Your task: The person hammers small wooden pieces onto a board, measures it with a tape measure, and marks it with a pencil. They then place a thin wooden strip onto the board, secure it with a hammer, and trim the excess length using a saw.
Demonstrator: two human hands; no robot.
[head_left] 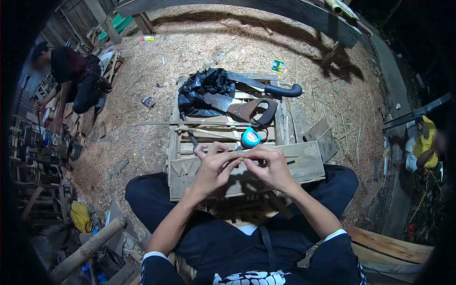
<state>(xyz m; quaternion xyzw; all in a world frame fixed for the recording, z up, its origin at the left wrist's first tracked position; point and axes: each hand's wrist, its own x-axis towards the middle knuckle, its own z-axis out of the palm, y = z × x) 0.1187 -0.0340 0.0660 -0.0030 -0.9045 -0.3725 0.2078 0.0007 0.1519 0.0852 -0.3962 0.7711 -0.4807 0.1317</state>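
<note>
My left hand (214, 167) and my right hand (270, 167) meet over a wooden board (304, 164), fingertips pinched closed on a thin wooden stick (289, 156). One end of the stick juts out to the right past my right hand; my fingers hide much of the rest. A slim dark rod (191, 135) runs up from the curled fingers of my left hand. Just beyond my fingertips stands a teal tape measure (251, 137). Short thin stick pieces (179, 168) lie on the board's left end.
A slatted wooden crate (174, 137) holds a handsaw (247, 110), a machete (270, 88) and a black plastic bag (204, 92). Shavings cover the ground. A person (76, 76) crouches at left; another in yellow (425, 147) is at right. A wooden beam (247, 8) crosses the back.
</note>
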